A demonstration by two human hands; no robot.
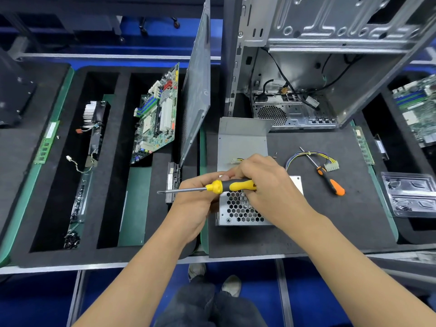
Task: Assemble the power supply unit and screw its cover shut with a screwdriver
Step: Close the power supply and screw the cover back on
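The grey metal power supply unit (240, 211) stands on the black mat, its honeycomb grille facing me. Behind it lies its bent grey cover (243, 142). My right hand (266, 185) grips the yellow and black handle of a screwdriver (226, 185), held level above the unit with its tip pointing left. My left hand (195, 197) curls under the shaft near the yellow collar and touches it. Part of the unit's top is hidden by both hands. A wire bundle (313, 159) with a white plug trails to the right.
An orange-handled screwdriver (328, 178) lies on the mat to the right, with small screws (275, 154) near the cover. An open computer case (306, 79) stands behind. A motherboard (158, 114), a heatsink fan (94, 114) and a side panel (198, 90) fill foam slots on the left.
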